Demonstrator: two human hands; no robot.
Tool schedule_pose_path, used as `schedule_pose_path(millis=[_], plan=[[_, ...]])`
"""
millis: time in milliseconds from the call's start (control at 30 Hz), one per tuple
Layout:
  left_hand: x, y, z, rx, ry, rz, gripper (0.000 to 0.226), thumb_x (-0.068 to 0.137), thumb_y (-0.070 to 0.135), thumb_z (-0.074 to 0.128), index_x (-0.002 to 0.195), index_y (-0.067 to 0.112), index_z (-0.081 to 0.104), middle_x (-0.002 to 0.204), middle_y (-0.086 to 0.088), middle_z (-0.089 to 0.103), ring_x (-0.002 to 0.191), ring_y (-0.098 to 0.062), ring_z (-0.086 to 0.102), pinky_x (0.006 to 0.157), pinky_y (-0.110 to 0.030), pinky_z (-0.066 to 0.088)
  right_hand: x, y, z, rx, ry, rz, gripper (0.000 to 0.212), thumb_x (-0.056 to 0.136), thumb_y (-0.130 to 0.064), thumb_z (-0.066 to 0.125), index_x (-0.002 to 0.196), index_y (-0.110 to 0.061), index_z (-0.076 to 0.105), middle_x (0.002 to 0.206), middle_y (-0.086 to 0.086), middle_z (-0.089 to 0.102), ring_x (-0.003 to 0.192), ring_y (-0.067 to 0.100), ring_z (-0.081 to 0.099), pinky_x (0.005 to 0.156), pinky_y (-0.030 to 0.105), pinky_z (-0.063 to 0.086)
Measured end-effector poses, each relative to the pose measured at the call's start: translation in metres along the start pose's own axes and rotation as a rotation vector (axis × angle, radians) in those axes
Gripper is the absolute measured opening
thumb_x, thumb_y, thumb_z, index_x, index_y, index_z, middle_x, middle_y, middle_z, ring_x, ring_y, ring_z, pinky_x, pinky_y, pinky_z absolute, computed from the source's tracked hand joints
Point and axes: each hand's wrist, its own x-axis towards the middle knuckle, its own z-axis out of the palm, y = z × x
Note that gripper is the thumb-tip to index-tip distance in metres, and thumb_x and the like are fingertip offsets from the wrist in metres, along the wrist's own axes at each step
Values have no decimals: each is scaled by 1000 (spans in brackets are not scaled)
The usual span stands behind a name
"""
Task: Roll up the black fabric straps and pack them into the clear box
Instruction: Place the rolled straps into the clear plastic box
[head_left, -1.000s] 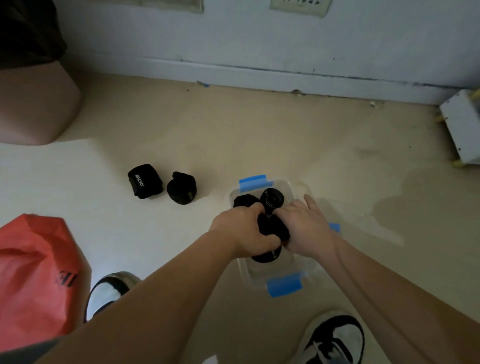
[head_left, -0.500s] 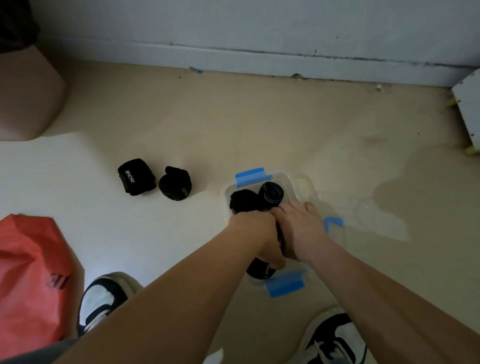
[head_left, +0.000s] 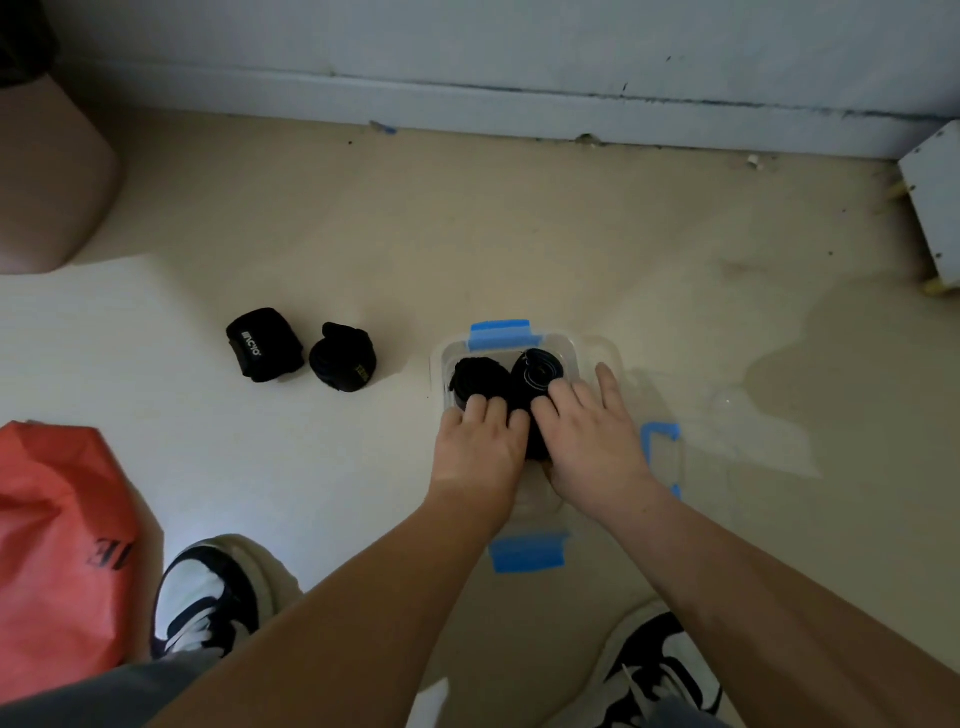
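Head view, looking down: both hands are over the clear box (head_left: 439, 366) on the floor. The left hand (head_left: 480, 449) lies palm-down with its fingers (head_left: 477, 408) laid flat on a rolled black strap (head_left: 474, 379) just beyond its fingertips, pressing rather than grasping. The right hand (head_left: 592, 439) sits just beside it, palm-down too, fingers spread and straight. Its inner fingers rest on a second rolled strap (head_left: 537, 370), and the outermost finger reaches past the box's right wall. Neither hand is wrapped around anything; both are flat and relaxed on top.

Between the two hands a dark strip of more strap (head_left: 536, 441) shows, packed down inside the box; how it is rolled I cannot tell. A blue clip (head_left: 500, 335) sits on the box's far edge beyond the fingertips, another blue clip (head_left: 527, 553) lies on the near edge beneath the wrists, and a third (head_left: 660, 430) is off to the right of the right hand.

Well to the left of the left hand, two more black rolls wait on the floor, apart from the box: a bundle with white lettering (head_left: 264, 344) and a rounder roll (head_left: 343, 357), the pair just beside each other.

Further left and nearer the body there is a red bag (head_left: 57, 519). A black-and-white shoe (head_left: 208, 597) shows under the left forearm's side, and another shoe (head_left: 652, 670) under the right forearm.
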Motion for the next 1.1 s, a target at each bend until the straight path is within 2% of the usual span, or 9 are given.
schedule_pose_path(millis=[100, 233, 367, 500, 567, 700, 800, 967, 1100], plan=[[-4, -20, 7, -87, 93, -41, 75, 87, 37, 74, 147, 26, 30, 161, -7, 22, 145, -31, 27, 109, -46, 31, 0, -7, -17, 16, 73, -138, 22, 72, -25, 85, 87, -16, 71, 86, 4, 61, 87, 29, 62, 94, 47, 52], [-23, -44, 14, -312, 66, -174, 106, 92, 50, 67, 165, 27, -6, 174, -7, -18, 160, -30, 0, 124, -50, 19, 4, -42, -31, 126, -573, -152, 11, 98, -22, 62, 90, -16, 67, 87, 4, 65, 83, 29, 64, 73, 34, 53], [-40, -58, 27, -692, -52, -308, 98, 99, 41, 61, 168, 18, -5, 173, -11, 19, 151, -29, 39, 117, -41, 38, 7, -54, -11, 332, -703, -44, 47, 97, -7, 54, 136, -31, 64, 116, 3, 69, 98, 27, 66, 87, 37, 59], [-41, -59, 33, -919, -148, -337, 69, 102, 26, 56, 163, 16, 25, 130, -8, 67, 114, -25, 66, 96, -36, 53, 12, -52, -5, 365, -730, -4, 29, 99, -23, 53, 124, -29, 68, 111, 4, 68, 101, 27, 66, 89, 39, 58], [-39, -58, 35, -947, -164, -344, 55, 101, 20, 53, 153, 16, 35, 107, -4, 69, 97, -24, 65, 83, -35, 52, 12, -56, -3, 374, -667, 32, 23, 104, -34, 50, 108, -25, 71, 101, 4, 70, 95, 27, 68, 84, 38, 57], [-36, -56, 35, -987, -201, -358, 47, 104, 18, 48, 148, 17, 33, 108, -5, 68, 93, -24, 64, 80, -34, 46, 16, -66, -2, 528, -526, 210, 50, 112, -51, 35, 81, -24, 63, 84, 4, 71, 77, 25, 66, 77, 40, 56], [-32, -58, 37, -1006, -210, -346, 49, 104, 19, 48, 150, 19, 32, 110, -7, 68, 95, -25, 64, 81, -35, 48, 21, -73, 0, 526, -516, 304, 47, 112, -48, 36, 88, -22, 65, 89, 5, 72, 84, 28, 68, 79, 39, 56], [-44, -64, 40, -1042, -210, -324, 55, 107, 44, 50, 155, 22, 35, 128, -10, 67, 113, -30, 66, 95, -41, 54, 47, -69, -31, 564, -802, 307, 38, 110, -41, 49, 98, -11, 70, 96, 11, 74, 78, 22, 66, 69, 33, 52], [-55, -88, 27, -1022, -17, -363, 55, 108, 51, 48, 152, 19, 50, 138, -6, 67, 124, -25, 63, 102, -35, 51, 80, -70, -96, 622, -868, 284, 37, 109, -34, 49, 111, -2, 67, 85, 16, 82, 71, 26, 80, 68, 36, 64]])
